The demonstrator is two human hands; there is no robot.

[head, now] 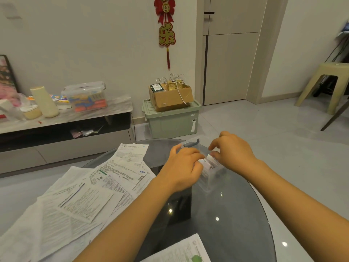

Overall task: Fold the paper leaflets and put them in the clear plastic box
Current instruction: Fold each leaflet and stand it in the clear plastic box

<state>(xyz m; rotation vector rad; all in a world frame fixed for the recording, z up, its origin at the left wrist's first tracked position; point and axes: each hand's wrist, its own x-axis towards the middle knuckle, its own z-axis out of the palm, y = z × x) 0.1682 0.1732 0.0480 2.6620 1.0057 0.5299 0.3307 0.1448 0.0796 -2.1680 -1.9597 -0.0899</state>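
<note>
A small clear plastic box (214, 176) stands on the round dark glass table (232, 220), its lid (190, 143) tipped up behind it. Folded white leaflets (208, 164) stick up inside the box. My left hand (184, 167) and my right hand (233, 150) meet over the box's open top, and the fingertips of both pinch the folded leaflets there. Several unfolded printed leaflets (79, 195) lie spread over the left part of the table. One more leaflet (187, 250) with a green print lies at the near edge.
Beyond the table stand a low TV bench (62, 121) with a clear storage box and jars, a green bin (171, 118) with a cardboard box on it, and a beige plastic stool (326, 84) at the right. The floor is glossy tile.
</note>
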